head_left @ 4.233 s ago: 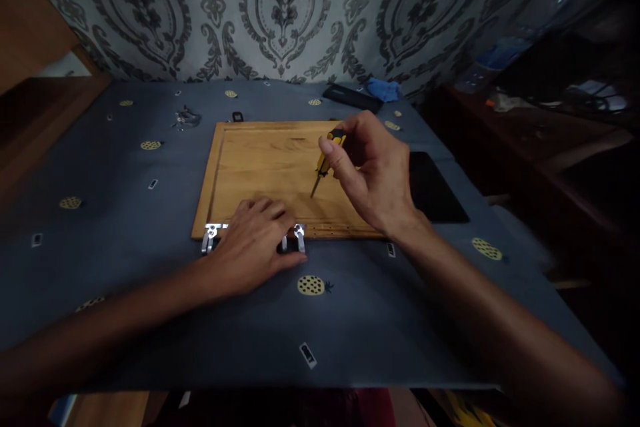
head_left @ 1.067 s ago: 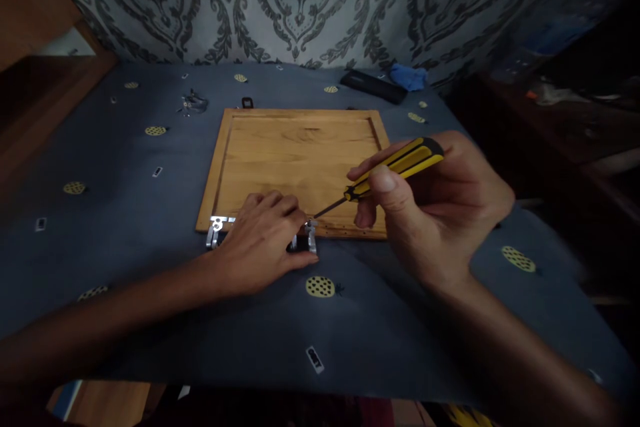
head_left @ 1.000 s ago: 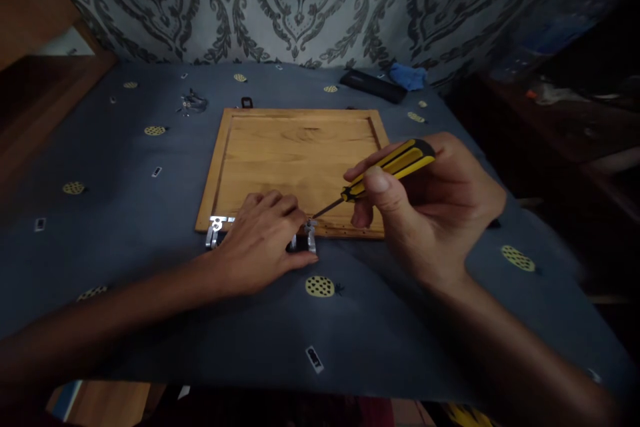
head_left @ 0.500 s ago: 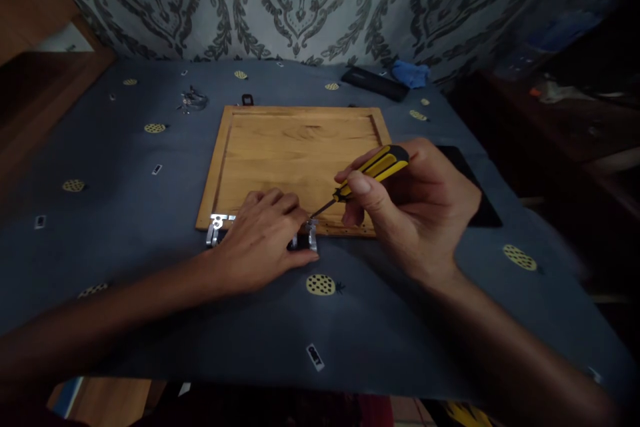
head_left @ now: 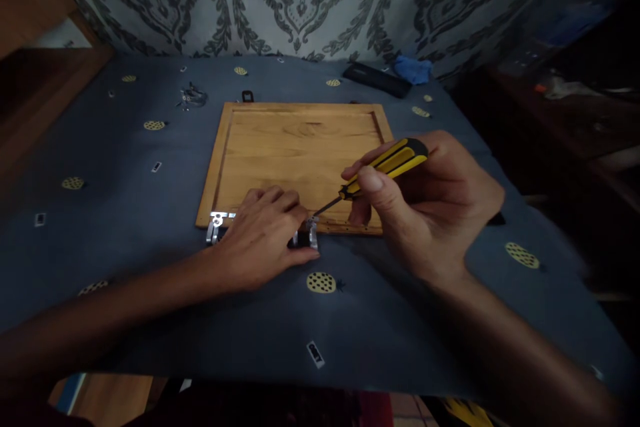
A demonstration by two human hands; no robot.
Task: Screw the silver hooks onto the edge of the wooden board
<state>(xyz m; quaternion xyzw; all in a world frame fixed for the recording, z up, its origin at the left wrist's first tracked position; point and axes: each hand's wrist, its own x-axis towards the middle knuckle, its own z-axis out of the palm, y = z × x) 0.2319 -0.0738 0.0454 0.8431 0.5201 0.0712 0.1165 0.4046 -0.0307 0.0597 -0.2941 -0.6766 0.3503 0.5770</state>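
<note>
A framed wooden panel (head_left: 280,153) lies flat on the cloth. At its near edge sits a shiny metal fitting (head_left: 215,227) with bracket-like ends; its middle is hidden under my left hand (head_left: 263,233). The fingers of that hand are bent over the fitting, with the thumb along its near side, pressing it to the panel's edge. My right hand (head_left: 437,207) is closed around the yellow and black handle of a screwdriver (head_left: 395,161). Its shaft slants down left, the tip at the fitting's right bracket; whether it sits in a screw is too small to tell.
A blue tablecloth (head_left: 120,213) with pineapple prints covers the table. Small metal parts (head_left: 193,95) lie at the back left. A black case (head_left: 377,79) and a blue cloth (head_left: 413,69) lie at the back right. A dark catch (head_left: 247,96) sticks out behind the panel.
My right hand has shifted a little to the right and turned, carrying the screwdriver's handle with it. The tip stays near the right bracket. My left hand has hardly moved.
</note>
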